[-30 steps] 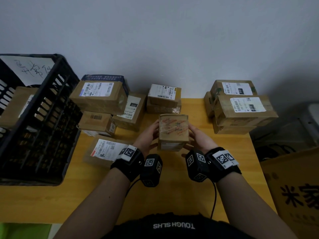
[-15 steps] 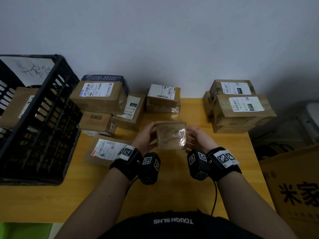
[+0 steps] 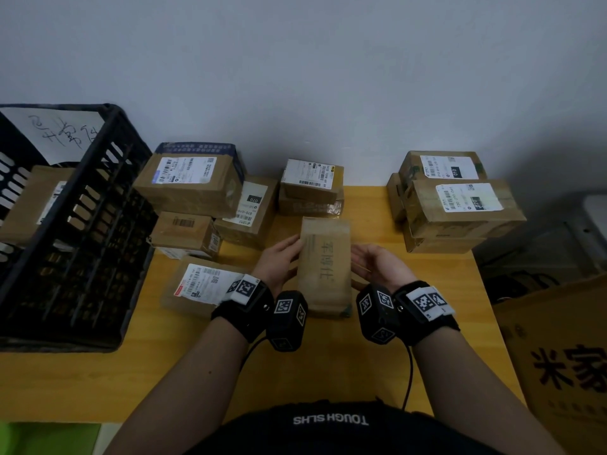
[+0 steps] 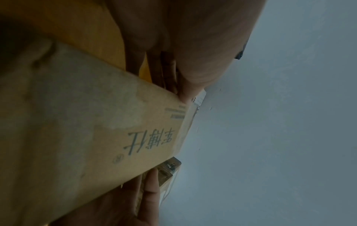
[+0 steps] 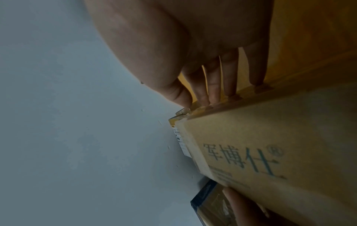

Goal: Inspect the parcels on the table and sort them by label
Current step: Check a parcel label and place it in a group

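I hold a brown cardboard parcel [image 3: 323, 267] between both hands above the middle of the yellow table [image 3: 328, 372]. Its upper face shows printed characters and no shipping label. My left hand [image 3: 282, 261] grips its left side, thumb along the edge. My right hand [image 3: 371, 262] grips the right side, palm turned inward. In the left wrist view the left hand [image 4: 160, 81] meets the parcel [image 4: 86, 130] at its far corner. In the right wrist view the right hand [image 5: 208, 97] has its fingers behind the edge of the parcel [image 5: 270, 152] and its thumb at the corner.
Labelled parcels stand in a left group [image 3: 190, 182], a centre stack [image 3: 312, 178] and a right stack [image 3: 460, 205]. A flat labelled parcel [image 3: 200, 284] lies beside my left wrist. A black crate [image 3: 82, 224] at the left holds a parcel. A large carton [image 3: 565, 356] stands off the table's right edge.
I have turned the parcel over in my hands. A red-marked taped face was up, then a glossy end face; the long face with printed characters is up now.
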